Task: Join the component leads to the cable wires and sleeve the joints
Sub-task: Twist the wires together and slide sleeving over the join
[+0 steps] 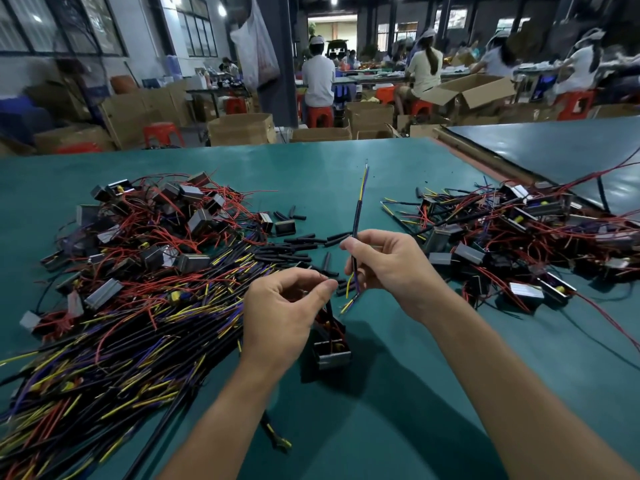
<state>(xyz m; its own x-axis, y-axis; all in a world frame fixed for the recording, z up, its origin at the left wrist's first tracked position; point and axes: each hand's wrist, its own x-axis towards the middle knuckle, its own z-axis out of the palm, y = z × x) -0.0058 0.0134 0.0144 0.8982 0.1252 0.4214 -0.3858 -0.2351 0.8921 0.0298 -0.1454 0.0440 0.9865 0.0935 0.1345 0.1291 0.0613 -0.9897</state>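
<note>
My right hand (388,268) pinches a black cable (356,220) and holds it nearly upright above the table; yellow and purple wires stick out of both its ends. Just left of it, my left hand (284,313) pinches something thin at its fingertips, too small to make out. Below that hand hangs or stands a small black component (332,348) with red and yellow leads, partly hidden by the palm. Short black sleeves (298,251) lie scattered on the green table (381,393) just beyond my hands.
A big heap of black cables with yellow and purple ends (114,341) fills the left. Components with red leads are piled at back left (156,223) and at right (519,237). Other people sit at benches among cardboard boxes in the background.
</note>
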